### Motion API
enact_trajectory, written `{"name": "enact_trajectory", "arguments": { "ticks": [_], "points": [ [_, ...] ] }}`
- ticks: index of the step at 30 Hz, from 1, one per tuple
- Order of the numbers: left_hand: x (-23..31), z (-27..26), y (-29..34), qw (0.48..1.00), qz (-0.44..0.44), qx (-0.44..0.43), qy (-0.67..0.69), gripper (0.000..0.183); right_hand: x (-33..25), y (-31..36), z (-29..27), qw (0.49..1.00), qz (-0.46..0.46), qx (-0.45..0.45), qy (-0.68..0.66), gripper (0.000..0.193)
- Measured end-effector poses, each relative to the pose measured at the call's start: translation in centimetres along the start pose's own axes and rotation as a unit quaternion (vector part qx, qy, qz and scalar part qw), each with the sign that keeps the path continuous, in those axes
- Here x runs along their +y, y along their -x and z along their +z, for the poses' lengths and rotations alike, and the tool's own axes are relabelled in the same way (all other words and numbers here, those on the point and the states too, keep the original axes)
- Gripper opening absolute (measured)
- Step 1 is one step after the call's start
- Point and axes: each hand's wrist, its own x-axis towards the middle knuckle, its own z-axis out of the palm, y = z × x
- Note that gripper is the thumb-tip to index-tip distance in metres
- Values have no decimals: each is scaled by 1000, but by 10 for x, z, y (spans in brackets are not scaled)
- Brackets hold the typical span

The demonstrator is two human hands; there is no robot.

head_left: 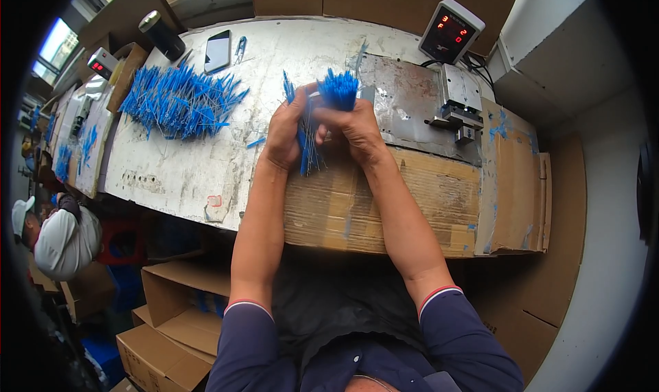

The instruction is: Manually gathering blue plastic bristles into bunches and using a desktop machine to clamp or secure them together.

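My left hand (pixel 283 132) is closed round a small bunch of thin blue wire-like pieces (pixel 307 145), with pale, fine ends hanging below the fingers. Close against it, my right hand (pixel 358 128) grips a denser upright bundle of blue wire-like pieces (pixel 338 88), its tips fanning out above the thumb. The fingers partly hide where the two bunches come together. To the left on the white worktable (pixel 192 172) lies a large heap of the same blue pieces (pixel 180 102). One loose blue piece (pixel 256 143) lies near my left wrist.
Behind the heap are a dark tumbler (pixel 162 36), a phone (pixel 217 51) and small snips (pixel 240 49). A metal fixture (pixel 458 100) and a box with a red display (pixel 452 31) stand right. Cardboard (pixel 336 213) covers the table's front. Another person (pixel 67 234) sits at far left.
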Motion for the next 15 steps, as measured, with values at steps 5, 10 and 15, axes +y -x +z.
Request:
{"name": "enact_trajectory", "arguments": {
  "ticks": [5, 10, 15],
  "points": [
    [-2, 0, -3, 999, -17, 38, 16, 48, 0, 0, 1, 998, -4, 21, -65, 10],
    [-6, -14, -5, 1000, -9, -13, -13, 45, 7, -3, 0, 1000, -19, -9, 4, 10],
    [-9, -9, -3, 999, -3, 9, -30, 46, 1, 1, 7, 998, -28, 4, 57, 8]
  ]
}}
